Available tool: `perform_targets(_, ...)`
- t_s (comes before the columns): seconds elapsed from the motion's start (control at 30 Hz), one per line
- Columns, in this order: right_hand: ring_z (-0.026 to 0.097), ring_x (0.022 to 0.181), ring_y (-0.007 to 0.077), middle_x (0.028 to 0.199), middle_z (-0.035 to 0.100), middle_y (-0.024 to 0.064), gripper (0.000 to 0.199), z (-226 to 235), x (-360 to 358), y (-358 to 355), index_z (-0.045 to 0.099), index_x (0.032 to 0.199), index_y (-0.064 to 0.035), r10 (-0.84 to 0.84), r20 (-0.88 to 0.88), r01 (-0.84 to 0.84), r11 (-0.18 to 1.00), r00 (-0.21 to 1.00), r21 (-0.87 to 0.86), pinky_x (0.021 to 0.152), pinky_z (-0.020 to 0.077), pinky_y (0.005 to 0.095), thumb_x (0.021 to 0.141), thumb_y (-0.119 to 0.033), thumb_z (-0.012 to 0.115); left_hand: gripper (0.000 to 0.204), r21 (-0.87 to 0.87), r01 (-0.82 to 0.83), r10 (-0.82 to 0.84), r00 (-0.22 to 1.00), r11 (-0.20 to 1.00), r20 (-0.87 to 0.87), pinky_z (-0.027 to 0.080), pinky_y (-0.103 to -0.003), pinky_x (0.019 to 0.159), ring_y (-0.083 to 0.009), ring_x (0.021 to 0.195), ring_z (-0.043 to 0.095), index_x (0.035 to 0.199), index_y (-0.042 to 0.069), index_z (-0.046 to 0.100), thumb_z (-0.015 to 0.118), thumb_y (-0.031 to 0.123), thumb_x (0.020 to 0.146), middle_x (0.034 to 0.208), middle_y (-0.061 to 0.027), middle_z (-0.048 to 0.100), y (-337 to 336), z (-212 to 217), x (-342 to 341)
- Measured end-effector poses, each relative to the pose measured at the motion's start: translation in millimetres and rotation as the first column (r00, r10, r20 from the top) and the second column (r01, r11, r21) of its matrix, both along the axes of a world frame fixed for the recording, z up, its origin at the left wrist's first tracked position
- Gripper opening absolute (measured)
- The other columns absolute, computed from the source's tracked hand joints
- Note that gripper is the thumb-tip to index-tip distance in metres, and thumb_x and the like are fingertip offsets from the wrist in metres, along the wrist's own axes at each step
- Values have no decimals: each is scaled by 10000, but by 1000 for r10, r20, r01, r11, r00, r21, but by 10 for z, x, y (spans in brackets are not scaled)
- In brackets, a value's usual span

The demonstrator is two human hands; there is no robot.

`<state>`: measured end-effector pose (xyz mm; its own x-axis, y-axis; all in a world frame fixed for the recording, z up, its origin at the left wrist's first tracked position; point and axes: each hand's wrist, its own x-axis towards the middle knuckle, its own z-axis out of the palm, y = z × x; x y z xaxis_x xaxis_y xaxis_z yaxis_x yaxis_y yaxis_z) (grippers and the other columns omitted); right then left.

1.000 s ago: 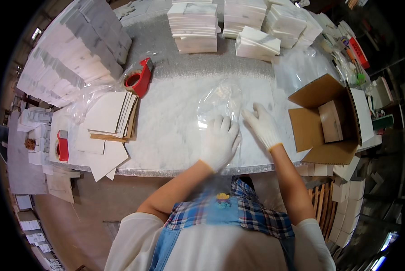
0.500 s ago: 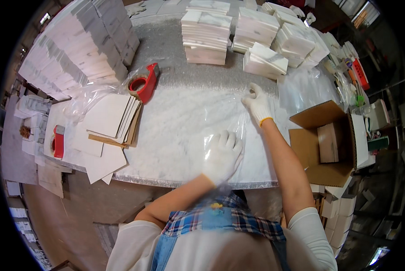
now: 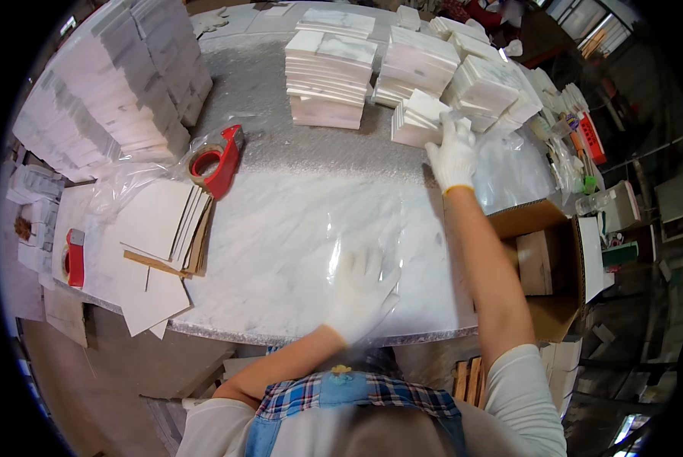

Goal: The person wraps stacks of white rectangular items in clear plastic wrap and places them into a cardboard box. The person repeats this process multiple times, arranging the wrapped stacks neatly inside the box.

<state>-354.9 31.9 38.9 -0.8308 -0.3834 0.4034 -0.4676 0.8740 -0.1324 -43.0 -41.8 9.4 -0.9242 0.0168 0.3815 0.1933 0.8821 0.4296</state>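
My left hand point(image 3: 363, 293), in a white glove, lies flat with its fingers spread on the white marble-patterned tabletop near the front edge. Clear plastic film point(image 3: 368, 228), which looks like a thin bag, covers part of its fingers and stretches away from me. My right hand point(image 3: 454, 156), also gloved, reaches farther out. Its fingers, somewhat apart and slightly bent, are at the right end of a short stack of white marble tiles point(image 3: 414, 126). Whether they grip a tile is not clear.
Taller tile stacks point(image 3: 327, 84) stand behind, and a high tile wall point(image 3: 120, 84) rises at left. A red tape dispenser point(image 3: 223, 164) sits beside pale sheets point(image 3: 158, 221). At right are clear plastic bags point(image 3: 513, 171) and an open cardboard box point(image 3: 562, 312) with a pale block inside.
My right hand has moved forward from the plastic film to the short tile stack. The left hand stays on the film, its fingers more spread. The whole view has shifted slightly.
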Motion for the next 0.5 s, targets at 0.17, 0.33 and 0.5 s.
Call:
perform_targets(0.17, 439, 1437, 380, 1551, 473, 180, 1025, 233, -897, -1, 377, 1552, -120, -36, 162, -18, 948, 986, 317, 1114, 440, 490, 700, -408, 869, 511, 36, 13, -13, 1000, 999, 12, 406, -550, 977, -440, 1159, 483, 1185, 105, 652, 770, 261, 712, 1254, -227, 535, -24, 23, -38)
perform_targets(0.33, 556, 1305, 431, 1431, 561, 274, 1087, 483, -1238, -3, 372, 1551, -27, 140, 483, -349, 859, 864, 375, 1091, 462, 442, 660, -396, 873, 517, 57, 11, -14, 998, 998, 61, 409, -558, 989, -452, 1174, 478, 1193, 117, 647, 775, 259, 714, 1282, -235, 526, -26, -6, -34)
perform_targets(0.5, 628, 1227, 398, 1315, 655, 248, 972, 492, -1037, 44, 502, 1446, -42, 110, 370, -252, 897, 923, 363, 1025, 510, 455, 640, -452, 857, 519, 22, 9, -10, 999, 1000, 52, 408, -560, 1001, -457, 1189, 475, 1214, 122, 642, 774, 274, 735, 1310, -239, 522, -17, 7, -18)
